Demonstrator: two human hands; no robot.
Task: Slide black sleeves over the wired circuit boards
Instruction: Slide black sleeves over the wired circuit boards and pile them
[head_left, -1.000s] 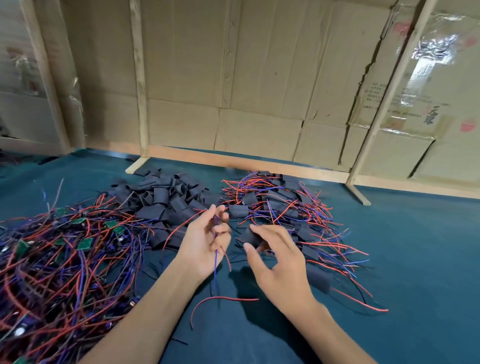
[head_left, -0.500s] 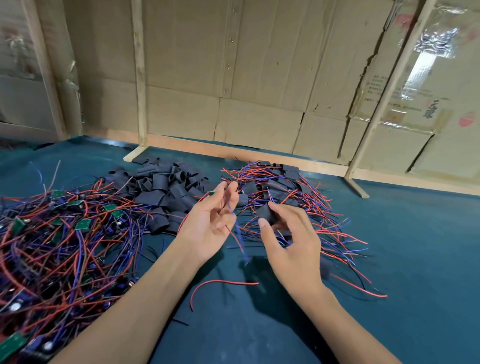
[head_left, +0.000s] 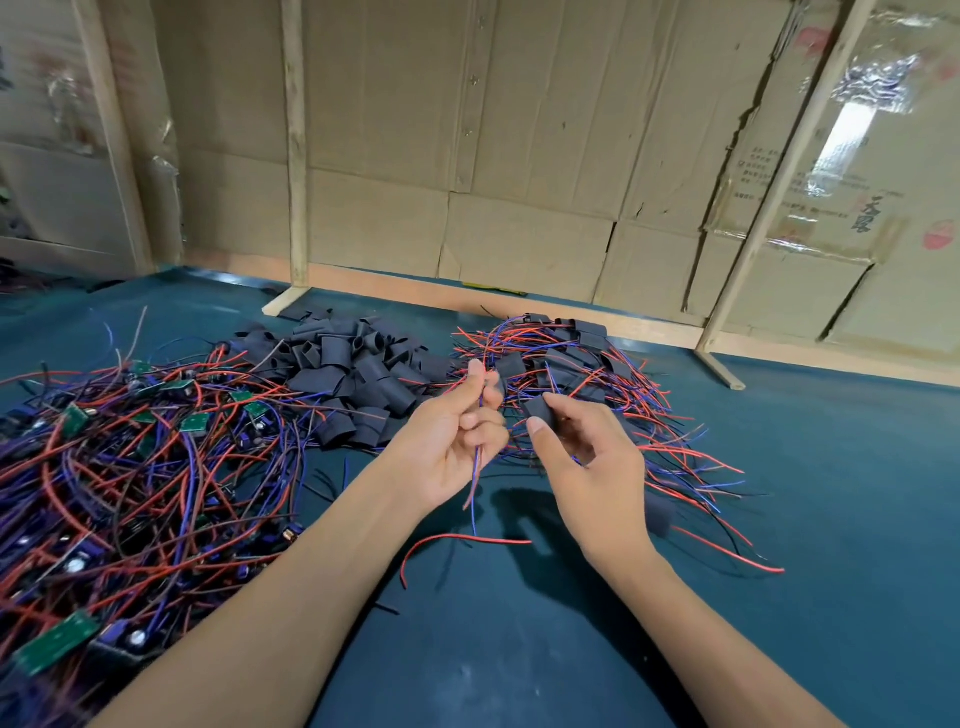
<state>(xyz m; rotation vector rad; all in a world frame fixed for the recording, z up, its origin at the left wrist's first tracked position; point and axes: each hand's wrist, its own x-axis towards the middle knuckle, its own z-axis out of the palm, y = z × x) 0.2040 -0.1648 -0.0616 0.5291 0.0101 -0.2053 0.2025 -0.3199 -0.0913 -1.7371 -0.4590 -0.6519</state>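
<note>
- A tangle of bare circuit boards (head_left: 187, 423) with red and purple wires covers the left side of the green desk (head_left: 779, 597), running off its left edge.
- Just right of it, toward the back edge, lies a heap of loose black sleeves (head_left: 358, 371).
- The left hand (head_left: 447, 447) is raised above the middle of the desk, fingers curled, pinching a pair of wires (head_left: 475, 478) between thumb and forefinger; their ends hang down below the palm.
- A single red wire (head_left: 457, 543) lies loose on the desk beneath the hands.
- The right hand (head_left: 592, 467) is just beside the left, thumb and fingers gripping a black sleeve (head_left: 540, 410); whether a board sits inside it cannot be told.
- Behind and right of the hands, a pile of sleeved boards (head_left: 576, 358) with trailing wires spreads toward the right.
- A cardboard wall (head_left: 519, 156) on wooden posts stands along the back edge.
</note>
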